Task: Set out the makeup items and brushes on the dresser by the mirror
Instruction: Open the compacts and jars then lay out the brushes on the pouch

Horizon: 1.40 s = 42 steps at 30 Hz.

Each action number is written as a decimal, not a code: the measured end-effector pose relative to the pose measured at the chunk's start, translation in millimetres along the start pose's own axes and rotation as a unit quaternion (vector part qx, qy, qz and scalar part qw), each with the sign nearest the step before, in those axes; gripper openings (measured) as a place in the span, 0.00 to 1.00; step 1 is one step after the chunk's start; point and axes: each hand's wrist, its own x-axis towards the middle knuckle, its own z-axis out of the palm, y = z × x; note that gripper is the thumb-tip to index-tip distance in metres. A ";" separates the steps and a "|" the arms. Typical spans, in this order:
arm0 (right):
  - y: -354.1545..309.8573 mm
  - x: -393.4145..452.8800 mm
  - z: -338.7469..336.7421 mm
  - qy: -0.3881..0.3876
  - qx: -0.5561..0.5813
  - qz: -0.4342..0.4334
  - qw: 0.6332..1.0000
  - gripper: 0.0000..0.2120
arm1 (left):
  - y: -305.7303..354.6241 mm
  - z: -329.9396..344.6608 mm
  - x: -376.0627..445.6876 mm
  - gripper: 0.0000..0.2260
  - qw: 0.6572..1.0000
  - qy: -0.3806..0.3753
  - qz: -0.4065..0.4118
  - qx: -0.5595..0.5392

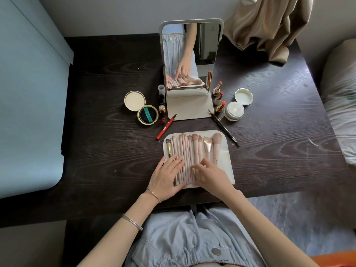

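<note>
So we've got the brushes (189,149) lined up side by side on a white pouch (225,160) laid flat on the dark tabletop (96,151), right in front of the mirror (190,54). Our left hand (166,176) lies flat with straight fingers on the handles at the left end, gripping nothing. Our right hand (212,174) has its fingers loosely curled over the middle handles; can't tell if it's pinching one. An open compact (141,107) and red pencil (166,127) sit left of the mirror, lipsticks (218,96) and an open jar (234,110) to the right.
</note>
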 end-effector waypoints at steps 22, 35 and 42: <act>4.2 -5.0 5.8 0.092 0.061 0.008 0.994 0.16 | -0.9 3.7 -5.6 0.33 0.999 0.011 0.000 -0.043; 36.6 -6.1 1.4 0.129 0.177 0.176 0.960 0.10 | -13.7 1.8 -9.1 0.33 0.998 -0.009 0.001 -0.061; 37.2 -5.5 1.4 0.126 0.196 0.183 0.955 0.10 | -11.1 4.3 -10.5 0.33 0.998 -0.010 0.005 -0.062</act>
